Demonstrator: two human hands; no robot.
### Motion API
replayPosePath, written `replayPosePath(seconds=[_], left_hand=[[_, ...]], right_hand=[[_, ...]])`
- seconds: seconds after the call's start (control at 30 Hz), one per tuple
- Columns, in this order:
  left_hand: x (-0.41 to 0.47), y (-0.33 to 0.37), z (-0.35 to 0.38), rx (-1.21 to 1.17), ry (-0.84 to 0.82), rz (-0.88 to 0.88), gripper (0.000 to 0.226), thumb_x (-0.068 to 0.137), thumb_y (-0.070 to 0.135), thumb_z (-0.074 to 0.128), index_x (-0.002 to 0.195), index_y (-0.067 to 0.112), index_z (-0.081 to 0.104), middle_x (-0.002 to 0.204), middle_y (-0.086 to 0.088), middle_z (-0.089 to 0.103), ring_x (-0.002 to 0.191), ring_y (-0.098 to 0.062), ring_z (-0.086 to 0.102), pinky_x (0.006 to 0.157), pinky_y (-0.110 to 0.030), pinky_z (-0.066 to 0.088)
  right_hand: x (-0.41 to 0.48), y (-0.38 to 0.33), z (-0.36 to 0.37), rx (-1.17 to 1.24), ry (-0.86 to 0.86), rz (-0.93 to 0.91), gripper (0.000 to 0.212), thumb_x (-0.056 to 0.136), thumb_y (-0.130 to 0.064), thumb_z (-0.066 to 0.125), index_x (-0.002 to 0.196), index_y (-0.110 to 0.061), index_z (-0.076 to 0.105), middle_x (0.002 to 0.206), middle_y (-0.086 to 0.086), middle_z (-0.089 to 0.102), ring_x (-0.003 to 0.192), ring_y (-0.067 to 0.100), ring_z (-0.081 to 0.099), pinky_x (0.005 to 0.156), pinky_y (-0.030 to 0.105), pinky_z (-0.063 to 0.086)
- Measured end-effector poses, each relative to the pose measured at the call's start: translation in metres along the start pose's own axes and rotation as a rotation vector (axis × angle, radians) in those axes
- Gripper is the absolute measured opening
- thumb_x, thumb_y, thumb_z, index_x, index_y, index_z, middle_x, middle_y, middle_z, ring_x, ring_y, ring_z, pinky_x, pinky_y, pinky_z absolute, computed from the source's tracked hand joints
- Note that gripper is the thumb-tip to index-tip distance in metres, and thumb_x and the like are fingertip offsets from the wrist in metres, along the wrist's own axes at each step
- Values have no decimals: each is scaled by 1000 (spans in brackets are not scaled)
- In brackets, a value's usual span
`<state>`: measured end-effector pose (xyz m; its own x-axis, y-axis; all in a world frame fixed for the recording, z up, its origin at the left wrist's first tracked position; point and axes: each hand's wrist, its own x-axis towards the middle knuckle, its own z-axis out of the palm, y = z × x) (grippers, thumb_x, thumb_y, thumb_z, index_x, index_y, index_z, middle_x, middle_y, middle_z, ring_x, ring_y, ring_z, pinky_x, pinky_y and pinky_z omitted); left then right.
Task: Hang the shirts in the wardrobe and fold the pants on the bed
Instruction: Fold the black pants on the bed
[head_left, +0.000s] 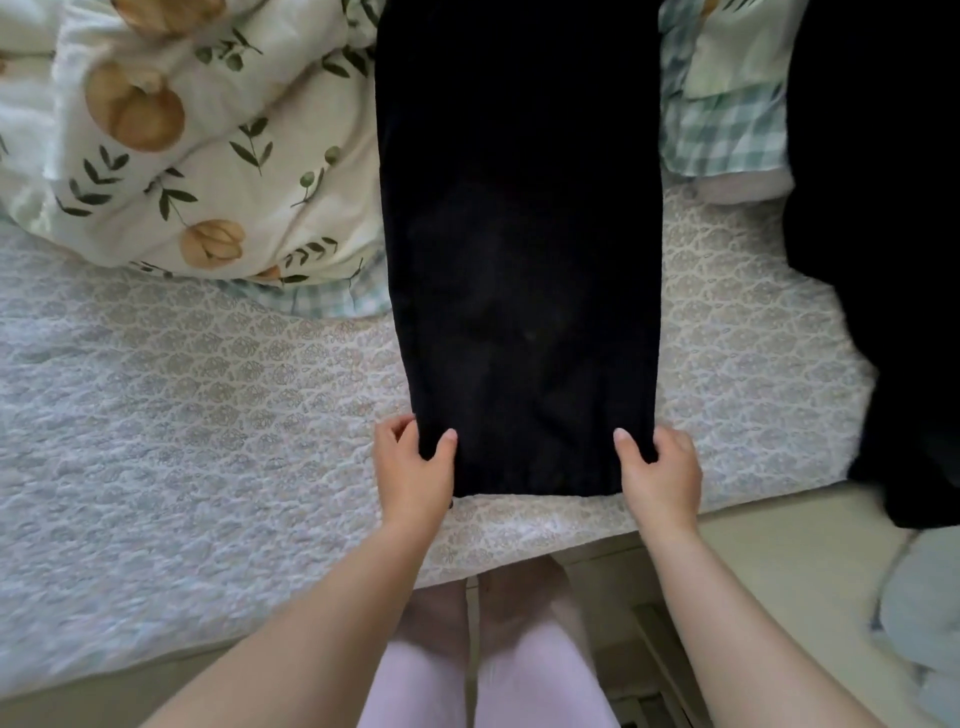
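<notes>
- The black pants (519, 234) lie flat and lengthwise on the bed (182, 389), seemingly leg on leg, not yet folded across.
- The left hand (413, 467) pinches the near left corner and the right hand (657, 473) the near right, thumbs on top.
- Probably left to do: the crosswise folds. No shirts or wardrobe show.
- Count: one pair of pants, one other dark garment (883, 260) at right of unclear kind, and two hands.
</notes>
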<state>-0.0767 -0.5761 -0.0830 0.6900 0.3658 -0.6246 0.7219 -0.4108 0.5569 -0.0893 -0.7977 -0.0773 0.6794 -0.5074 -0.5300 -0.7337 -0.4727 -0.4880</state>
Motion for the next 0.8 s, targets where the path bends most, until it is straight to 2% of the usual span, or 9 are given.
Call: replayPosePath(seconds=[0.13,0.23,0.3,0.37,0.43,0.5,0.63,0.7,0.8], left_hand=[[-10,-5,-1,-164,8,-15,7,93,28,57,99,26,58,120,12,34,115,-8,47,98,-27,43],[-19,-8,-7,-181,73,-82,18,92,29,58,107,19,55,116,9,37,113,-14,49,96,-29,44],[-31,-16,-13,28,91,40,48,85,32,67,126,20,47,120,9,34,115,-13,43,92,-24,38],[-42,-26,-16,281,51,237,67,75,28,77,134,22,45,125,1,35,115,-15,38,95,-29,37],[-44,-31,-14,501,23,386,61,70,22,80,126,26,56,128,-7,41,116,-24,41,95,-39,42],[-37,-27,-13,634,-1,407,49,72,24,79,117,26,62,129,-8,42,118,-28,42,93,-41,42],[-20,-16,-19,596,-48,346,19,84,27,67,100,20,61,121,0,44,101,-20,50,72,-35,48],[-19,-11,-24,612,-86,329,14,89,31,60,99,20,57,115,5,43,85,-16,51,56,-27,40],[-17,1,-40,679,-127,296,14,94,33,48,100,22,54,104,10,46,74,-15,50,51,-26,31]], right_hand=[[0,-7,-4,192,-138,115,22,90,-30,57,80,-10,60,91,4,60,83,21,56,69,30,44],[1,-7,-9,187,-164,142,16,90,-30,58,94,-15,61,100,3,62,91,21,58,74,31,45],[-5,-5,-11,44,-13,35,34,86,-30,63,114,-13,55,117,4,52,102,23,55,80,32,44],[-15,0,-14,-136,119,-190,61,76,-32,74,128,-10,49,127,12,44,111,29,50,87,40,45],[-23,11,-14,-403,41,-391,75,67,-38,79,131,-13,49,132,15,42,119,33,43,93,46,42],[-27,23,-12,-617,-121,-446,71,70,-36,77,132,-20,49,138,10,38,126,30,37,97,45,39],[-18,28,-17,-464,-117,-429,32,75,-10,70,107,-10,65,115,9,53,103,29,54,70,35,45],[-12,21,-23,-424,-154,-431,21,78,-16,72,96,-12,64,101,1,53,86,22,56,62,27,36],[-4,5,-33,-369,-315,-365,28,74,-36,76,81,-22,53,84,-11,46,74,13,48,59,25,33]])
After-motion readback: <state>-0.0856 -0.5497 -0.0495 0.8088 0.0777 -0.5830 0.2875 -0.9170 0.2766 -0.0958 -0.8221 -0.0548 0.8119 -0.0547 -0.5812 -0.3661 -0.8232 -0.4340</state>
